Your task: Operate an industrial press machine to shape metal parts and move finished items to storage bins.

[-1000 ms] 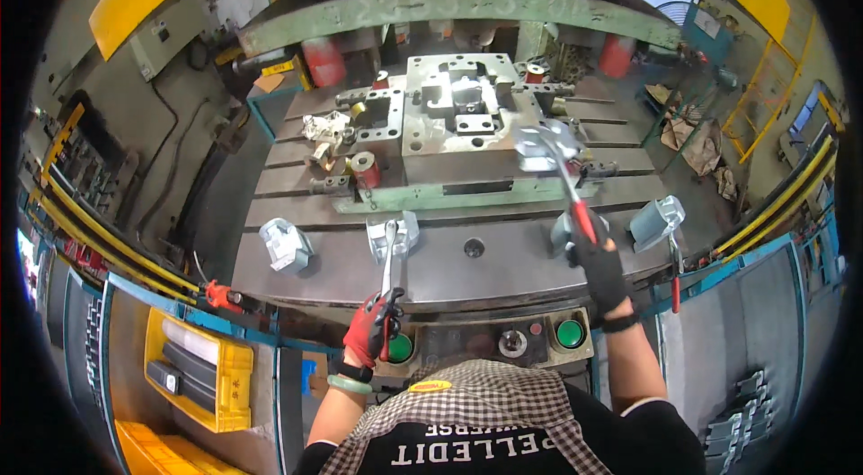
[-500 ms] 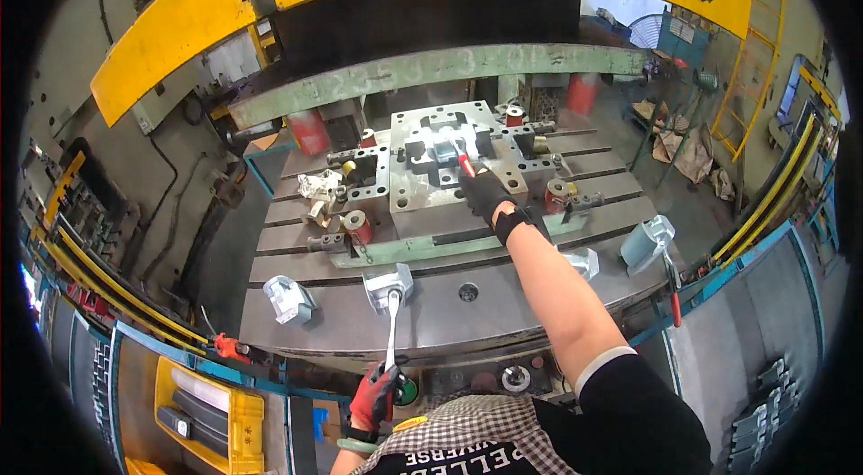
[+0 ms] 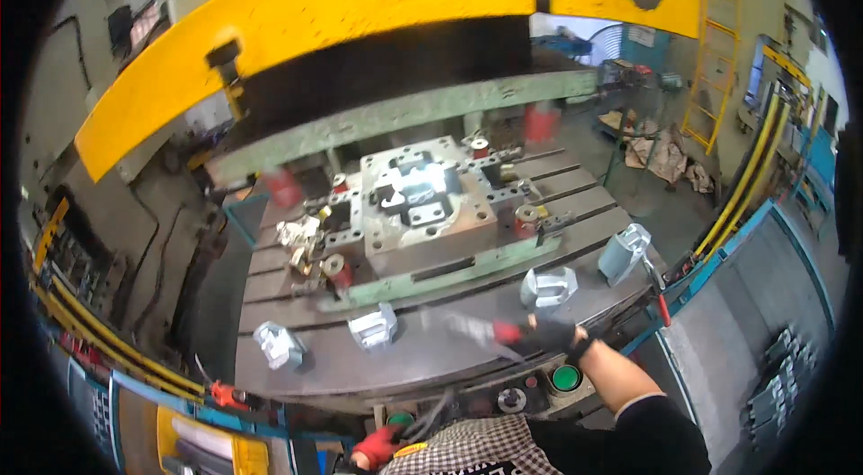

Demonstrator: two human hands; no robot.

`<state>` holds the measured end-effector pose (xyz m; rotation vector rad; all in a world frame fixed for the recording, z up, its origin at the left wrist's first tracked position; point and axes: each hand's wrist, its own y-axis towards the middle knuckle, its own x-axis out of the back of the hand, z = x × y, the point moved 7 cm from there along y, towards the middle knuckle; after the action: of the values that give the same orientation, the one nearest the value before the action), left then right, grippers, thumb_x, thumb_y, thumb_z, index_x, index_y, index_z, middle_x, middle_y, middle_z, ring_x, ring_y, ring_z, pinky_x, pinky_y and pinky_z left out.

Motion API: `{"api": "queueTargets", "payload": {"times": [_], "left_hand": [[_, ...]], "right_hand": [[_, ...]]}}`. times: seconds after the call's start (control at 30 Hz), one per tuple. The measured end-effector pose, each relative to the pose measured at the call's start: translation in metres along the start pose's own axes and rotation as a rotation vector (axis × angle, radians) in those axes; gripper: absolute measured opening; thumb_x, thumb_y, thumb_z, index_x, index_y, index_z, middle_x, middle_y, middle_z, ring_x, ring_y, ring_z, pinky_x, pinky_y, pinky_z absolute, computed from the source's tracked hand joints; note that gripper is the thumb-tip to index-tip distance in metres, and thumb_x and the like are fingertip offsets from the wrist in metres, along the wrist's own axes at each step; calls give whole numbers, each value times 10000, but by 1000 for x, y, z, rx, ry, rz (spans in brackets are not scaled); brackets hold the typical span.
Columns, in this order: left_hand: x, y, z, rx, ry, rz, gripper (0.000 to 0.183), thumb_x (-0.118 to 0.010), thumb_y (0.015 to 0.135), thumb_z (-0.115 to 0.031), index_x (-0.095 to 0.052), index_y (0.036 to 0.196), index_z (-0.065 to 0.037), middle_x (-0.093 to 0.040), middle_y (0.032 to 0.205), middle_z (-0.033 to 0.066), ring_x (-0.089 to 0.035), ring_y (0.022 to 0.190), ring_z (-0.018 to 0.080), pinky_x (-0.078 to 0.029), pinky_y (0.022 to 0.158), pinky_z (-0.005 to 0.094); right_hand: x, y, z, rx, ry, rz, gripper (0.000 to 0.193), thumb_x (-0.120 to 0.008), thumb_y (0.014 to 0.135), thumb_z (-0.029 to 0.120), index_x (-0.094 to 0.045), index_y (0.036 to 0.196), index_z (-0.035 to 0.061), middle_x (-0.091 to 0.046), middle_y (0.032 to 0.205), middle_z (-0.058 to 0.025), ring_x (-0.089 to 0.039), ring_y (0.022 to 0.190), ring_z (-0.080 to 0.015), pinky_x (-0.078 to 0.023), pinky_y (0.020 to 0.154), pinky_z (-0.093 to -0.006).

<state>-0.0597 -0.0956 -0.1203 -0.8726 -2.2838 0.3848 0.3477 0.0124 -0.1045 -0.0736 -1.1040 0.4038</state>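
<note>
My right hand (image 3: pixel 550 334), in a dark glove, is closed around a red-handled metal tool (image 3: pixel 476 328). Motion blurs the tool's silver end, so its kind is unclear. It hovers over the near side of the steel press bed (image 3: pixel 422 358). At the bottom edge my left hand (image 3: pixel 381 446), gloved in red, is closed on a long grey metal tool (image 3: pixel 433 417), also blurred. Silver metal blocks stand along the bed's near side: one at far left (image 3: pixel 279 346), another (image 3: pixel 373 328) beside it, then one (image 3: pixel 548 289) beyond my right hand and one (image 3: pixel 625 255) at right.
A steel die (image 3: pixel 387 237) with a shiny metal piece (image 3: pixel 426 183) sits mid-bed, below a yellow press beam (image 3: pixel 387 3). A green button (image 3: pixel 567 378) and a dial (image 3: pixel 512 399) are at the near edge. Another red-handled tool (image 3: pixel 663 304) lies at right.
My right hand has drawn back from the die to the near right with its tool. My left hand's tool has come off the second block and down toward me. The view has shifted.
</note>
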Motion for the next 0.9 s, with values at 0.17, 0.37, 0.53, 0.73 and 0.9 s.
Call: {"api": "queueTargets", "payload": {"times": [0.17, 0.37, 0.53, 0.73, 0.9], "left_hand": [[16, 20, -48, -30, -41, -84, 647, -719, 743, -330, -476, 1278, -59, -620, 1093, 115, -565, 1003, 182, -436, 892, 315], [22, 38, -97, -51, 6, -74, 627, -702, 759, -324, -474, 1281, -63, -619, 1089, 111, -565, 988, 176, -443, 879, 312], [24, 44, -115, -55, 35, -74, 610, -687, 772, -318, -473, 1284, -67, -618, 1086, 107, -566, 975, 171, -448, 869, 310], [30, 44, -125, -41, 62, -72, 589, -670, 787, -312, -471, 1287, -70, -616, 1082, 102, -567, 960, 165, -455, 856, 307], [34, 44, -131, -34, 70, -64, 573, -656, 800, -306, -469, 1289, -74, -615, 1078, 98, -567, 948, 160, -460, 846, 305]], "right_hand": [[-113, -123, -65, -147, -42, 163, 357, -586, 820, 337, -561, 1079, 93, -604, 900, -149, -611, 785, -258, -480, 665, -377], [-205, -129, -105, 35, -58, -47, 301, -613, 783, 370, -670, 890, 94, -631, 728, -133, -621, 684, -289, -471, 585, -418], [-183, -125, -90, -205, -15, -10, 294, -611, 777, 359, -668, 884, 91, -630, 728, -135, -617, 682, -297, -470, 587, -423], [-175, -118, -83, -221, 3, -48, 285, -609, 770, 345, -666, 876, 87, -629, 727, -137, -612, 681, -306, -469, 589, -429], [-174, -118, -79, -225, 9, -66, 277, -608, 764, 334, -664, 870, 84, -628, 726, -139, -609, 679, -314, -468, 590, -433]]}}
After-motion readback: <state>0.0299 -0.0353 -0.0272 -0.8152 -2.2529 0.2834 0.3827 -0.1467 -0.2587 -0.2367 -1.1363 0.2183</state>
